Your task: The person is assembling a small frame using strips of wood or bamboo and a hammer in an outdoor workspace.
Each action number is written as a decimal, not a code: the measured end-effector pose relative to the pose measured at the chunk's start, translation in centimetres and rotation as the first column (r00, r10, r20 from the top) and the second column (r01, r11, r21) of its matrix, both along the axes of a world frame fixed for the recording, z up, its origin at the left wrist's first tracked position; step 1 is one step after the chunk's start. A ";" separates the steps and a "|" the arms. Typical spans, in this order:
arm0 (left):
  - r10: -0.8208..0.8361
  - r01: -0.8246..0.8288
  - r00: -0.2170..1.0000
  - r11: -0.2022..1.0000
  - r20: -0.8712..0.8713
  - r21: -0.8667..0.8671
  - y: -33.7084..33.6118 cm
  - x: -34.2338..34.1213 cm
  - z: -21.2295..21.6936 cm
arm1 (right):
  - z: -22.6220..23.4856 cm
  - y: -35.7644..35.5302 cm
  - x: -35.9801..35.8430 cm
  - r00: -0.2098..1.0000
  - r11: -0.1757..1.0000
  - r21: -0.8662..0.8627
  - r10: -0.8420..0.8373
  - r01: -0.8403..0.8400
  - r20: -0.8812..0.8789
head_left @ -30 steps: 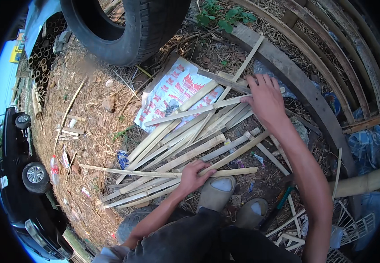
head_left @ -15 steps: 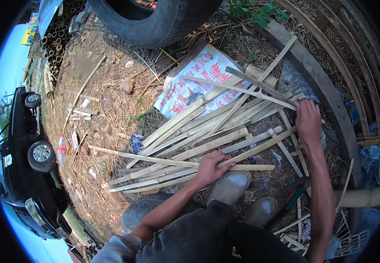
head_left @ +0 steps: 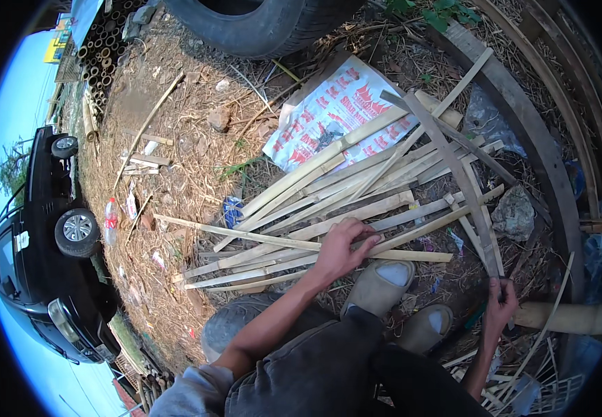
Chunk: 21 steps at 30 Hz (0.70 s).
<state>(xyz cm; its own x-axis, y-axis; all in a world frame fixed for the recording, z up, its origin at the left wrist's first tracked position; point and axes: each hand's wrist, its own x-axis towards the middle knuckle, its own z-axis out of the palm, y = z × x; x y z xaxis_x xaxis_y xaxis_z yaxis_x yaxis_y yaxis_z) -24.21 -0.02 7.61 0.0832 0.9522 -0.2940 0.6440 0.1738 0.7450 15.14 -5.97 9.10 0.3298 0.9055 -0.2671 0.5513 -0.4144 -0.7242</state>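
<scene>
My right hand [head_left: 499, 306] is closed on the near end of a long, flat, greyish bamboo strip [head_left: 452, 167]. That strip slants away across the pile, its far end lying over the printed paper sheet [head_left: 315, 135]. Left of it, my left hand [head_left: 345, 249] is curled round the lower end of another bamboo strip [head_left: 440, 221], which points off to the upper right. Beneath and beyond the left hand, several split bamboo strips [head_left: 301, 187] lie loosely fanned on the ground. My shoes [head_left: 382, 281] are just below the left hand.
A large tyre [head_left: 266, 31] lies at the far side. A grey stone [head_left: 514, 214] sits by the curved plank [head_left: 548, 181] on the right. Thick bamboo [head_left: 572, 317] lies at the lower right. A black vehicle [head_left: 44, 257] and a plastic bottle [head_left: 110, 221] are at the left.
My right hand has come down toward me, and the strip in it now stands steeply across the pile instead of lying nearly level. The left hand keeps its hold. The view has shifted slightly.
</scene>
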 end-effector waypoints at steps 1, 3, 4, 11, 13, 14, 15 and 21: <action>0.049 -0.027 0.984 0.992 -0.173 0.127 0.5 -1.2 -0.2 | -0.2 -1.2 0.6 0.999 0.998 0.051 -0.037 0.037 0.007; 0.179 -0.017 0.837 0.953 -0.516 0.304 2.4 -4.4 -0.1 | -0.5 -3.1 1.9 0.994 0.994 -0.033 -0.104 0.104 -0.028; 0.252 -0.073 0.793 0.943 -0.554 0.324 3.6 -6.0 -0.5 | -0.6 -3.4 2.3 0.988 0.987 -0.040 -0.156 0.155 -0.022; 0.124 0.017 0.767 0.977 -0.629 0.213 5.0 -12.6 -2.4 | -1.5 -0.8 1.7 0.978 0.984 -0.026 -0.177 0.175 -0.111; 0.082 0.069 0.722 0.979 -0.687 0.190 5.3 -12.1 -2.7 | -0.5 1.4 0.6 0.980 0.986 -0.019 -0.168 0.167 -0.109; 0.074 0.071 0.726 0.981 -0.684 0.181 5.3 -11.7 -2.7 | 0.1 2.5 -0.1 0.990 0.991 0.032 -0.124 0.126 -0.063; 0.059 0.134 0.715 0.967 -0.697 0.219 5.7 -11.3 -2.4 | 0.7 3.8 -0.8 0.996 0.993 0.084 -0.087 0.088 -0.013; -0.061 0.252 0.758 0.946 -0.649 0.205 6.3 -15.6 -0.3 | 4.5 14.3 -5.6 0.987 0.970 0.190 0.144 -0.154 0.064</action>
